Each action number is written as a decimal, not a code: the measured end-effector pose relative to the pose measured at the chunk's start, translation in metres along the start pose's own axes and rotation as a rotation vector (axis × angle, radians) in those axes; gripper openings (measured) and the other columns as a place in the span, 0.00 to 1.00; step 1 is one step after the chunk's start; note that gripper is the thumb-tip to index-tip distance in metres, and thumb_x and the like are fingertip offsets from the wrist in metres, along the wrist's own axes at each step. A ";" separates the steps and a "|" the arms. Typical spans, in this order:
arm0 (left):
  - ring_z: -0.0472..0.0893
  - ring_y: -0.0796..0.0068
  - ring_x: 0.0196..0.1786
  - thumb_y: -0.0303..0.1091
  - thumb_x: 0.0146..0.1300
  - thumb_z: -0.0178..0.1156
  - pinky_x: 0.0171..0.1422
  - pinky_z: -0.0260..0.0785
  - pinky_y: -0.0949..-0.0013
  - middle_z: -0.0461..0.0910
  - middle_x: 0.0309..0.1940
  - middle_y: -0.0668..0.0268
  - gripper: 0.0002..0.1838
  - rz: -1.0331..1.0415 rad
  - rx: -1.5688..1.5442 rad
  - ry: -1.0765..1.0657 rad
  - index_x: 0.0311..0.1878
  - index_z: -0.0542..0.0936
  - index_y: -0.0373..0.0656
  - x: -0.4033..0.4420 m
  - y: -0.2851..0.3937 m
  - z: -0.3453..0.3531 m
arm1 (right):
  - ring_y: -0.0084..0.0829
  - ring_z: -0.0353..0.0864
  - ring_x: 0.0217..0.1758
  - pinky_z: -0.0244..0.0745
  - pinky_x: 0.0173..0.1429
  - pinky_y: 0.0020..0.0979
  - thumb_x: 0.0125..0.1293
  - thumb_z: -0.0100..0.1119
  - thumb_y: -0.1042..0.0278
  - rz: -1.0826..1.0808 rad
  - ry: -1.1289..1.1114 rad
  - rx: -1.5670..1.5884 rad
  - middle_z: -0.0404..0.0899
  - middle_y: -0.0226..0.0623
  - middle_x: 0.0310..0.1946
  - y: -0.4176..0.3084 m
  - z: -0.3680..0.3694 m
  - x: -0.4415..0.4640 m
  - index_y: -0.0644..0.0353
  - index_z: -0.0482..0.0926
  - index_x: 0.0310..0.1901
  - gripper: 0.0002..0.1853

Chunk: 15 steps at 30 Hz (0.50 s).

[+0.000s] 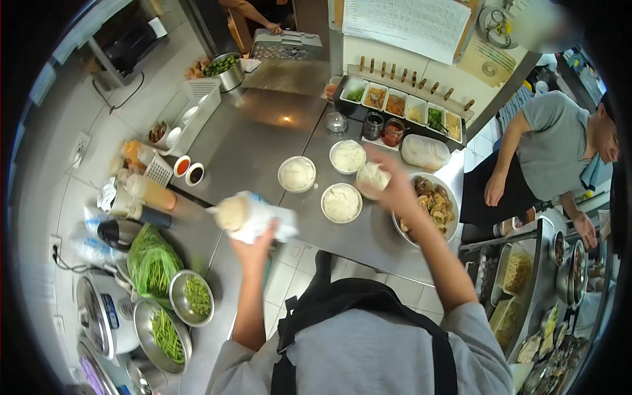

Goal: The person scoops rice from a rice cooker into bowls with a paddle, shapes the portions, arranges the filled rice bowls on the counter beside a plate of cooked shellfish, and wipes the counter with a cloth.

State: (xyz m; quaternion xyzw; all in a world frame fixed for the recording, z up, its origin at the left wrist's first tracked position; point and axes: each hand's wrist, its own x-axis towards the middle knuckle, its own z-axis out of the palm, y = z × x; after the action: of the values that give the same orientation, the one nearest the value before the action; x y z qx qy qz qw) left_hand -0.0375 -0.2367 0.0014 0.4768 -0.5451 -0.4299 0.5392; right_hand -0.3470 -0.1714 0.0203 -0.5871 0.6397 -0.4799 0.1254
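My left hand (253, 249) is closed around a white wrapped bundle (266, 222) with a round beige end, blurred by motion; its kind is unclear. My right hand (398, 191), also smeared, is at the right edge of a small white bowl (372, 180) of white food that looks like rice. Whether the fingers grip that bowl I cannot tell. Similar filled bowls stand around it: one behind (347, 157), one in front (342, 203) and one to the left (296, 174). Right of my hand sits a large bowl of brownish cut food (431, 210).
Behind the bowls are a topping rack (395, 105), jars (393, 131) and a lidded plastic box (426, 151). Two sauce cups (187, 170), bottles (151, 191) and metal bowls of green vegetables (192, 298) line the left. A co-worker (553, 145) stands at the right; another person's arm (253, 13) reaches a crate (286, 46).
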 end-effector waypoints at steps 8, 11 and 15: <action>0.79 0.60 0.54 0.39 0.40 0.80 0.61 0.68 0.62 0.77 0.56 0.56 0.46 0.165 0.629 0.697 0.63 0.69 0.37 0.146 -0.139 -0.178 | 0.19 0.72 0.25 0.72 0.27 0.24 0.66 0.59 0.54 0.849 0.408 0.386 0.77 0.28 0.29 0.202 -0.030 0.105 0.53 0.71 0.61 0.24; 0.79 0.54 0.54 0.42 0.38 0.80 0.59 0.70 0.58 0.78 0.55 0.54 0.48 0.057 0.860 0.839 0.65 0.68 0.39 0.162 -0.139 -0.184 | 0.17 0.70 0.23 0.69 0.26 0.21 0.71 0.52 0.57 0.821 0.352 0.528 0.75 0.25 0.25 0.221 -0.022 0.111 0.56 0.75 0.57 0.18; 0.80 0.52 0.49 0.47 0.38 0.80 0.55 0.72 0.55 0.79 0.51 0.53 0.48 0.007 0.868 0.907 0.62 0.69 0.38 0.182 -0.148 -0.198 | 0.16 0.70 0.24 0.68 0.29 0.19 0.75 0.45 0.59 0.814 0.355 0.509 0.79 0.27 0.29 0.221 -0.022 0.106 0.58 0.74 0.58 0.17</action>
State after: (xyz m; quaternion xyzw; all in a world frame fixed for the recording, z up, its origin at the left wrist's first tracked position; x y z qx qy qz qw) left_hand 0.1751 -0.4326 -0.1020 0.7856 -0.3885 0.0773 0.4754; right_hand -0.5315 -0.2865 -0.0939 -0.1507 0.6908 -0.6251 0.3306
